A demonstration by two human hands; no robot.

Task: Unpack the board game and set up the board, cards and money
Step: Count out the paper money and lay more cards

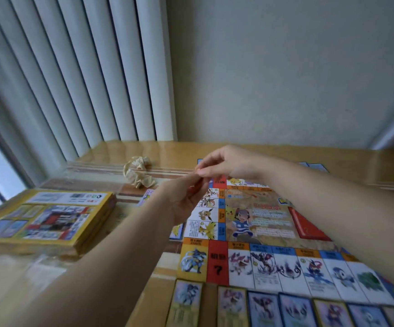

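Observation:
The game board (259, 223) lies open on the wooden table, its edge squares printed with cartoon creatures. A row of property cards (264, 308) runs along its near edge, and a red card stack (309, 227) sits on its centre right. My left hand (182, 201) and my right hand (229, 164) meet above the board's far left corner, fingertips touching. The right fingers are pinched together. Motion blur hides whether anything small is held between them.
The yellow game box (47, 220) lies at the left of the table (111, 152). A crumpled beige wrapper (139, 172) sits near the back edge. More cards (176, 232) lie just left of the board, others (315, 166) at the far right. Window blinds and a wall stand behind.

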